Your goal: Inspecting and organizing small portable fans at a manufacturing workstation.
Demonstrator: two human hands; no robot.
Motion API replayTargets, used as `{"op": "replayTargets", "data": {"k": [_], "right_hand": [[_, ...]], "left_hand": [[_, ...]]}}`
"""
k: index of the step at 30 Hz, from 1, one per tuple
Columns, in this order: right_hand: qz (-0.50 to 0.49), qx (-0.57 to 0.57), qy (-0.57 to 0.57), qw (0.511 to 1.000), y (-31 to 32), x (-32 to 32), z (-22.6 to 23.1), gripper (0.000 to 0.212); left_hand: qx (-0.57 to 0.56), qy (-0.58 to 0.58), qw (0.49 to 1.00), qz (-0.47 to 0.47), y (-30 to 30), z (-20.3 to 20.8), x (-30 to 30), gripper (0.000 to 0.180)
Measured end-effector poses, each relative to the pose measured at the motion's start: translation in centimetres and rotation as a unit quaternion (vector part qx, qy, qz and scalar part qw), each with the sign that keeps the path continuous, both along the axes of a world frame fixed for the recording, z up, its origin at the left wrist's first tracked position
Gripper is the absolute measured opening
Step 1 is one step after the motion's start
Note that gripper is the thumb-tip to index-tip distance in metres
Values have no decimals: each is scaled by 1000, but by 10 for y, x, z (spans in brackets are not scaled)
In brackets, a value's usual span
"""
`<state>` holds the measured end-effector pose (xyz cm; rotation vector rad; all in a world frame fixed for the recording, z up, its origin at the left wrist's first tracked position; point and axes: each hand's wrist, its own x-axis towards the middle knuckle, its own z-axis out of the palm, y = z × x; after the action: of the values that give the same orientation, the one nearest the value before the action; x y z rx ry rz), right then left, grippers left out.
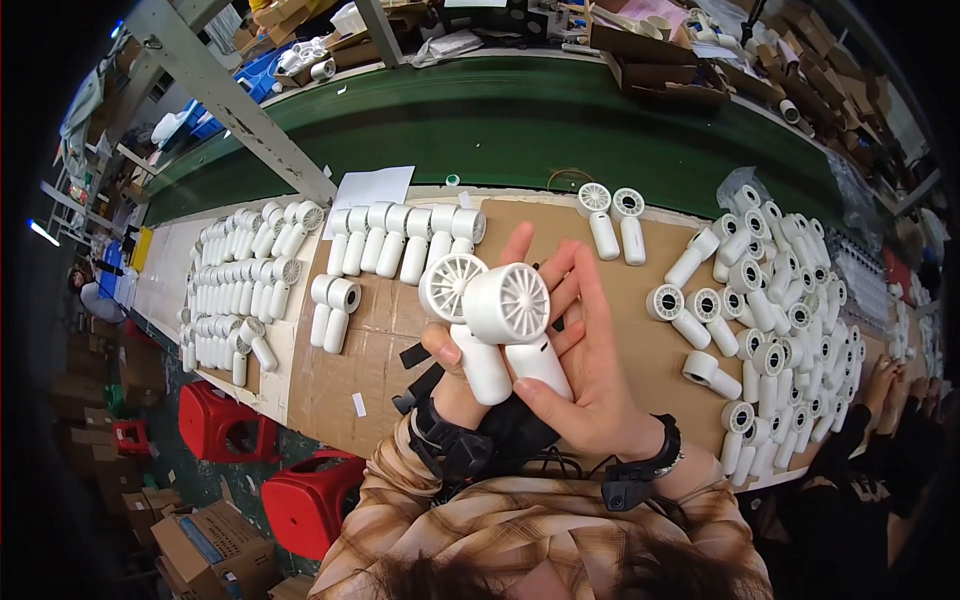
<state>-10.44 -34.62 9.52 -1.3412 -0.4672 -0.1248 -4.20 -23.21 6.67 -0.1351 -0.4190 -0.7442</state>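
Two white handheld fans are held up side by side in front of me, their round slatted heads at the top. The left handheld fan (482, 370) rests in my left hand (441, 350), whose thumb lies along its handle; most of that hand is hidden behind the fans. My right hand (600, 385) cups the right handheld fan (510, 303), thumb on the lower handle and fingers stretched up behind it. The right fan's head overlaps the edge of the left one's. Behind my hands, a short row of white fans (390, 245) lies on brown cardboard (380, 390).
A big heap of fans (790, 300) covers the table's right side, and several rows (240, 285) lie at the left. Two fans (630, 235) lie apart near the green conveyor belt (480, 130). Red stools (312, 505) stand lower left. Another person's hands (880, 390) are at far right.
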Motion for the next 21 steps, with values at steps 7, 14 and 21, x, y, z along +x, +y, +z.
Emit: {"op": "replayTargets", "data": {"k": [7, 14, 21], "right_hand": [[-2, -4, -9, 1000, 2, 0, -1, 90], [-29, -23, -6, 999, 8, 2, 1, 87], [-44, -37, 48, 997, 4, 5, -19, 85]], "left_hand": [[-54, -6, 998, -22, -1, -3, 1, 114], [29, -81, 996, 9, 13, 0, 7, 110], [381, -62, 921, 52, 52, 10, 2, 78]]}}
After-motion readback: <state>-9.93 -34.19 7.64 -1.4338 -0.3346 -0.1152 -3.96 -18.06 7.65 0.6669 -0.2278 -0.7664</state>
